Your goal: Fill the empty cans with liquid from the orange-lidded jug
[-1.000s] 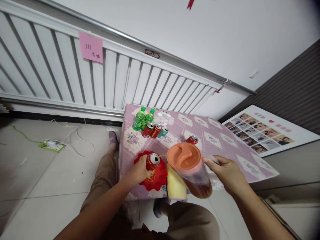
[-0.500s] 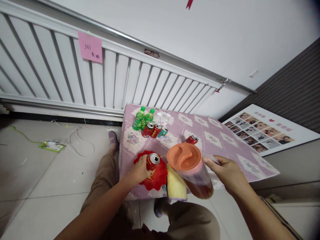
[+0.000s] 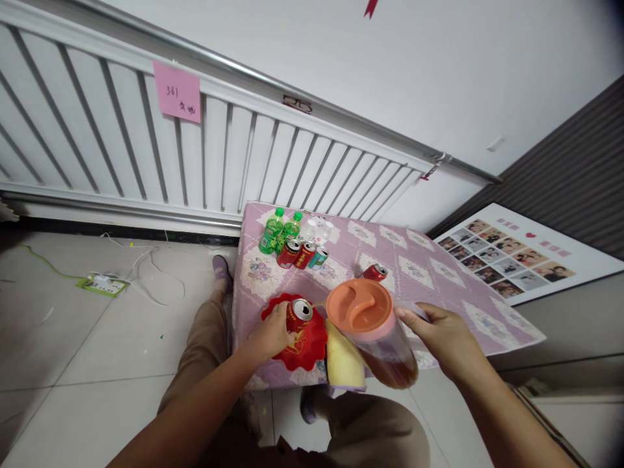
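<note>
My left hand (image 3: 272, 333) is wrapped round an opened red drink can (image 3: 299, 314), which stands on or just above a red scalloped plate (image 3: 312, 351). In my right hand (image 3: 436, 328) is the handle of a clear plastic pitcher (image 3: 390, 357) with an orange lid (image 3: 358, 305). Brown liquid lies low in the pitcher, which tilts left toward the can. A faint tan streak shows between lid and can; whether it is liquid I cannot tell. Below the pitcher, a folded yellow cloth (image 3: 344, 361) hangs at the table's front edge.
Two green bottles (image 3: 272, 232), two red cans (image 3: 289, 253) and a teal can (image 3: 318, 258) stand at the back left of the cloth-covered table (image 3: 414, 247), near clear plastic items (image 3: 319, 227). Another red can (image 3: 374, 272) lies behind the pitcher. A power strip (image 3: 103, 285) is on the floor.
</note>
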Demonstrator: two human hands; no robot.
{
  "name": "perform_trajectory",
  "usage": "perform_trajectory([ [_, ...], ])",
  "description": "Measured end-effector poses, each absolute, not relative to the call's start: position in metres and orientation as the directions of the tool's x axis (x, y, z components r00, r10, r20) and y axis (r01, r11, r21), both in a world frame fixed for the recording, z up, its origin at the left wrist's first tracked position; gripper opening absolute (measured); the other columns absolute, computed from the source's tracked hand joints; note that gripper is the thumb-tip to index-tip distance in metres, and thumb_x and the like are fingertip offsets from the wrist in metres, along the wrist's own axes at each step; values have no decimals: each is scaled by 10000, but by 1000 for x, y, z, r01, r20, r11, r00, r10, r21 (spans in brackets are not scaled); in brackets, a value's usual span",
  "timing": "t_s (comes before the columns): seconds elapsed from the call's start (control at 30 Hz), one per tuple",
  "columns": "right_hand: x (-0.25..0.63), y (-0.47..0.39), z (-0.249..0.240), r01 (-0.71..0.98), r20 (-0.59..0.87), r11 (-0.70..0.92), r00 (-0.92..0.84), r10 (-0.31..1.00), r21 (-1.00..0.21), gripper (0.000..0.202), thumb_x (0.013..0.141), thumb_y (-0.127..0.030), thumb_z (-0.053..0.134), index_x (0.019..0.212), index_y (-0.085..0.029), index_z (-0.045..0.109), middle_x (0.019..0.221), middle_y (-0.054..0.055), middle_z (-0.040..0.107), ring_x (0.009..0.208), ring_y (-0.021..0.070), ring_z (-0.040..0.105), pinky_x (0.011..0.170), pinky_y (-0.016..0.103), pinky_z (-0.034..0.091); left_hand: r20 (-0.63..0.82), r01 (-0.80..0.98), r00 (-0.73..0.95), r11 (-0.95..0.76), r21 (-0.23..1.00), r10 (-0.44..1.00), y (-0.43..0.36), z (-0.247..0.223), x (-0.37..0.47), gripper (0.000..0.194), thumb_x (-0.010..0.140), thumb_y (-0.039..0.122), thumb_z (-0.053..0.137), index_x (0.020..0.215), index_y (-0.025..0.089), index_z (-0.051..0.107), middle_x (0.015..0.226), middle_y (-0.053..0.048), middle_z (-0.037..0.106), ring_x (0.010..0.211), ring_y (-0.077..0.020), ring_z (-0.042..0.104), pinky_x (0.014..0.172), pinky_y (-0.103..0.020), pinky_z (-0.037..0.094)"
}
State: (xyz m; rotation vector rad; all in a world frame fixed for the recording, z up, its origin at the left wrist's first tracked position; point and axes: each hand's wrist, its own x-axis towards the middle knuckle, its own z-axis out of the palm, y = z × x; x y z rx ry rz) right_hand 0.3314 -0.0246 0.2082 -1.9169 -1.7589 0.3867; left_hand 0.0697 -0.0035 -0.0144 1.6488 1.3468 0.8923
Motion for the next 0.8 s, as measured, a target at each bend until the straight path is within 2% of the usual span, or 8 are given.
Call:
perform_trajectory([
  [0.3, 332, -25, 208, 850, 125, -40, 123, 984, -525, 473, 714, -615, 638, 531, -212, 471, 532, -40, 355, 529, 116, 351, 473, 250, 296, 40, 415, 191, -118, 902, 981, -4, -13, 69, 759, 675, 124, 728, 1365, 158, 412, 1438, -167, 485, 1349, -304, 466, 1143, -417, 366],
  [0.5, 330, -25, 210, 854, 149, -26, 120, 982, -520, 503, 708, -634, 631, 508, -209, 449, 509, -43, 346, 513, 108, 338, 454, 242, 283, 42, 416, 176, -113, 902, 983, -4, -16, 70, 754, 673, 127, 729, 1350, 229, 413, 1436, -125, 500, 1350, -295, 469, 1145, -420, 366],
  [0.8, 330, -23, 213, 854, 156, -3, 99, 983, -519, 488, 697, -619, 663, 515, -207, 476, 509, -42, 381, 511, 112, 357, 452, 242, 311, 51, 427, 188, -128, 895, 981, -3, -15, 70, 726, 677, 129, 716, 1334, 203, 416, 1401, -132, 515, 1327, -293, 488, 1130, -416, 383],
])
